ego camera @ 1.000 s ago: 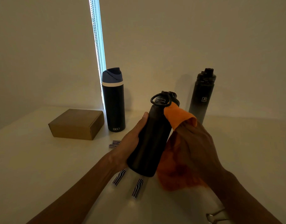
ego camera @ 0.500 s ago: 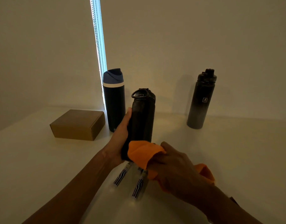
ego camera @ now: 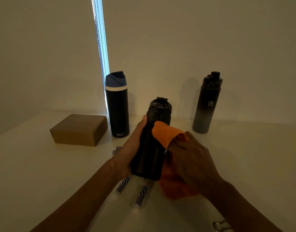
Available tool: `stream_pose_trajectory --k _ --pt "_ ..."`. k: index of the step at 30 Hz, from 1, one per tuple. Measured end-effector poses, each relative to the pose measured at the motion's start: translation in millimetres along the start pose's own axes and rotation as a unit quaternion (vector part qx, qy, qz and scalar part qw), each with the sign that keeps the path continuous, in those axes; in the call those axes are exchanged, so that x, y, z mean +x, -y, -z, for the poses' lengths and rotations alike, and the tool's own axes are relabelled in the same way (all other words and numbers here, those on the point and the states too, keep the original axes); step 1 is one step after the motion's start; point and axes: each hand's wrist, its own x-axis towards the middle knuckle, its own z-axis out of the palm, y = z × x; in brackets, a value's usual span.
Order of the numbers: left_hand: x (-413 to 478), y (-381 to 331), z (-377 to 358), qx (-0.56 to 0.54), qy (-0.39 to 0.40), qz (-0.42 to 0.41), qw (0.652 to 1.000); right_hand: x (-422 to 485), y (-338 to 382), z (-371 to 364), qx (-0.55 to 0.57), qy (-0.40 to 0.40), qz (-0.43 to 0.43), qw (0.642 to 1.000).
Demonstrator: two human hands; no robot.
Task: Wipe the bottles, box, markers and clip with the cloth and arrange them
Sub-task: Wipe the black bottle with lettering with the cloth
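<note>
The left hand [ego camera: 132, 148] grips the black bottle [ego camera: 150, 156], its cap leaning toward the far edge of the table [ego camera: 244, 156]; the right hand [ego camera: 190, 158] clutches the cloth [ego camera: 165, 133] against its right side.

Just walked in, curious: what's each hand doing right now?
Left hand: holding the middle bottle.
Right hand: holding the orange cloth against it.

Orange cloth [ego camera: 167, 133], brown box [ego camera: 79, 129], black bottle [ego camera: 150, 148], striped markers [ego camera: 140, 195]
</note>
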Motion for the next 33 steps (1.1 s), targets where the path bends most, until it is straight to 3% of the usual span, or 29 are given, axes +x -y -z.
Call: stream_pose_trajectory --k 7,13,16,20,26,29,33 --pt "6 9 -9 0.078 -0.014 -0.017 0.997 0 -24 6 0.037 -0.039 -0.046 0.998" --pt "5 9 -7 0.033 -0.016 -0.039 0.999 -3 -9 -2 0.054 -0.038 -0.043 0.997" --pt "1 0 1 -0.011 -0.035 -0.040 0.999 -6 11 -4 0.077 0.017 0.000 0.997" --pt "-1 -12 9 -0.072 -0.059 -0.032 0.995 -5 27 -2 0.001 0.036 0.112 0.993" --pt "0 -17 11 -0.092 -0.096 -0.040 0.990 -10 27 -6 -0.029 0.111 0.181 0.977" --pt "0 -17 11 -0.090 -0.106 -0.042 0.989 -5 31 -1 -0.016 0.097 0.148 0.984" --pt "2 -11 13 -0.053 -0.083 -0.047 0.994 2 22 0 -0.025 0.019 0.080 0.996"
